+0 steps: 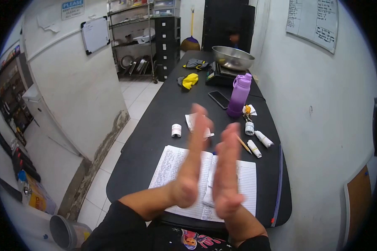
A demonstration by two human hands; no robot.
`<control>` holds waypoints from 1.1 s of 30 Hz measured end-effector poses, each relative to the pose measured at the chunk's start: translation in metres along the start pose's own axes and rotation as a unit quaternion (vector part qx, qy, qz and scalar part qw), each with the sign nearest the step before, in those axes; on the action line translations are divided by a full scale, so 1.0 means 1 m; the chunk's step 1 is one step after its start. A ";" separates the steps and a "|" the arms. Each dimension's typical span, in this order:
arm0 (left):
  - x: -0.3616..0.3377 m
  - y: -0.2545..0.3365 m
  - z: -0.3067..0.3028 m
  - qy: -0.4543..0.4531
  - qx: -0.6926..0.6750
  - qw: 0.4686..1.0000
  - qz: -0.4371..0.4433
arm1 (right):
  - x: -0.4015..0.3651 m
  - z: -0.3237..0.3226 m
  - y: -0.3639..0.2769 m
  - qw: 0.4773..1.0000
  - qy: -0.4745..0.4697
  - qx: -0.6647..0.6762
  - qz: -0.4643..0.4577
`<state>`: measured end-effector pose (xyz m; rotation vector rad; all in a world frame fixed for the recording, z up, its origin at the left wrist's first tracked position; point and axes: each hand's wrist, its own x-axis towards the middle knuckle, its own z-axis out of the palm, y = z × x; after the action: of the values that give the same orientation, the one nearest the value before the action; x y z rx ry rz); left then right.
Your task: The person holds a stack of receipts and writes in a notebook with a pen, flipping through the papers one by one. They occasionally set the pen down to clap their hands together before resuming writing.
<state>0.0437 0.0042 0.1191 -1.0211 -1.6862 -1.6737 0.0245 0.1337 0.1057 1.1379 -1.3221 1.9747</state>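
Both hands are raised over an open lined notebook (247, 184), slightly apart, palms turned toward each other. My left hand (192, 159) has its fingers stretched upward and holds nothing. Beside it, my right hand (227, 171) is also empty, its fingers extended and somewhat blurred. Handwriting covers the notebook's left page, and loose paper lies near the middle, partly hidden by my right hand. Beyond the notebook are a small paper roll (176, 130) and a crumpled paper slip (191, 121). A pencil (244, 144) lies right of my right hand, near a rolled paper (254, 148).
On the black table (146, 138) stand a purple bottle (239, 95) and a scale (222, 75) bearing a metal bowl (233, 58). A phone (219, 99), gloves (190, 81) and more rolls (264, 139) lie there. A wall runs along the right; a bin (67, 232) stands lower left.
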 end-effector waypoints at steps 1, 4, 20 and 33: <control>0.006 0.005 -0.002 0.109 0.000 0.994 -0.001 | 0.009 -0.002 -0.011 0.999 0.037 -0.031 -0.009; 0.011 0.002 -0.009 0.176 0.008 0.984 0.034 | 0.032 -0.008 -0.028 0.982 0.167 -0.030 -0.081; 0.016 -0.001 -0.014 0.084 0.063 0.994 -0.001 | 0.035 -0.004 -0.007 0.990 0.081 -0.111 -0.008; -0.006 -0.030 0.031 -0.115 0.094 0.979 0.142 | 0.010 0.004 0.000 0.988 -0.144 -0.062 0.010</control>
<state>0.0261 0.0363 0.0948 -1.3311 -1.7078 -1.2284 0.0200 0.1297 0.1149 1.3910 -1.5825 1.7618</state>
